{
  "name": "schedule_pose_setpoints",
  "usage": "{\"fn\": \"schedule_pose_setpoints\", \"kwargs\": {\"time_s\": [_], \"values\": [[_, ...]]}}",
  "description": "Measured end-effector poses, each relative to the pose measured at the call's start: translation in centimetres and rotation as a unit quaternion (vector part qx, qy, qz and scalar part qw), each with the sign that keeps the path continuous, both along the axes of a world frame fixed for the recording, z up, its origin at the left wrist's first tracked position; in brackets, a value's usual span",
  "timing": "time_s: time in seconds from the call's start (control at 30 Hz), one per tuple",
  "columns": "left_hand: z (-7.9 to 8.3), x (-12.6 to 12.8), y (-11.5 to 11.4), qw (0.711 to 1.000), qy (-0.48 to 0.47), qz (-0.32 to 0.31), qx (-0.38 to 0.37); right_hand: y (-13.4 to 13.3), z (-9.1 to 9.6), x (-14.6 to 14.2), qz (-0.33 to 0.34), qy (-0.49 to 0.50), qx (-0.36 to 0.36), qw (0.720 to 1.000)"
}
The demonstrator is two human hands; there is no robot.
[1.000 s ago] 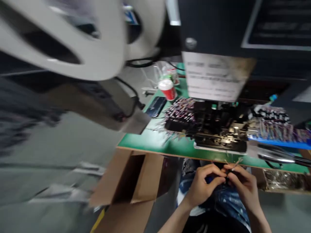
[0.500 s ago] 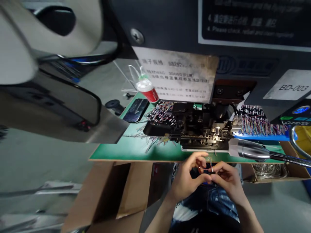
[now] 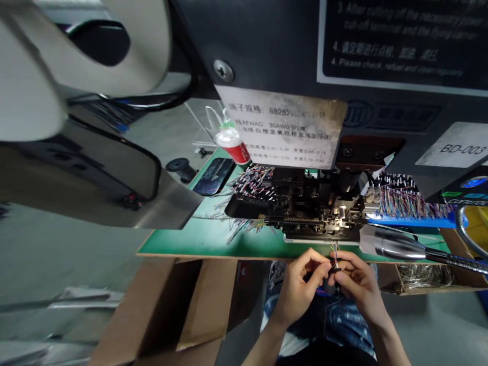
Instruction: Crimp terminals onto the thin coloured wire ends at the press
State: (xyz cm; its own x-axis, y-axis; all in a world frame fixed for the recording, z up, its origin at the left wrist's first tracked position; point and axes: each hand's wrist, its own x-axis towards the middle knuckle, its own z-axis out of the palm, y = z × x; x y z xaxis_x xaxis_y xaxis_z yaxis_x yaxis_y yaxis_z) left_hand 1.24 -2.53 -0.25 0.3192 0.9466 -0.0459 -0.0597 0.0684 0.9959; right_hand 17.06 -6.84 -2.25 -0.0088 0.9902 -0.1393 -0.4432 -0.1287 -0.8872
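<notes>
Two bare hands meet at the fingertips: the left hand (image 3: pixel 299 290) and right hand (image 3: pixel 360 284) pinch a small bundle of thin multicoloured wires (image 3: pixel 335 256) just past the green board's (image 3: pixel 183 239) front edge, below a black terminal-crimping machine (image 3: pixel 312 208).

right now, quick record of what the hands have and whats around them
left hand: pinching thin coloured wires
right hand: pinching the same wires from the other side
nearest machine: terminal crimping machine, just ahead of the hands
on the bench: green work board with loose cut wires; blue rack holding more wires
beside the hands: chrome lamp head
</notes>
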Motion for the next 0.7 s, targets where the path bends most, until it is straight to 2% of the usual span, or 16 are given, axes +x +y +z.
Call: {"fn": "schedule_pose_setpoints", "kwargs": {"time_s": [0.1,0.2,0.4,0.5,0.6,0.7], "values": [[-1.0,0.2,-0.1,0.998,-0.047,-0.028,-0.019,0.5,-0.3,-0.1,0.052,0.065,-0.001,0.997],[-1.2,-0.2,0.2,0.996,-0.067,-0.051,-0.018,0.8,-0.6,0.1,0.081,0.105,-0.011,0.991],[0.3,-1.5,1.9,0.99,-0.083,-0.085,0.074,0.7,-0.9,0.3,0.099,0.098,-0.032,0.99],[0.9,-1.4,2.5,0.989,-0.055,-0.111,0.075,0.8,-1.1,0.1,0.116,0.091,-0.042,0.988],[0.8,-1.0,2.4,0.992,-0.066,-0.098,0.038,0.8,-1.0,-0.1,0.119,0.083,-0.046,0.988],[0.5,-0.8,2.2,0.995,-0.085,-0.043,0.011,0.6,-0.6,-0.3,0.099,0.057,-0.04,0.993]]}}
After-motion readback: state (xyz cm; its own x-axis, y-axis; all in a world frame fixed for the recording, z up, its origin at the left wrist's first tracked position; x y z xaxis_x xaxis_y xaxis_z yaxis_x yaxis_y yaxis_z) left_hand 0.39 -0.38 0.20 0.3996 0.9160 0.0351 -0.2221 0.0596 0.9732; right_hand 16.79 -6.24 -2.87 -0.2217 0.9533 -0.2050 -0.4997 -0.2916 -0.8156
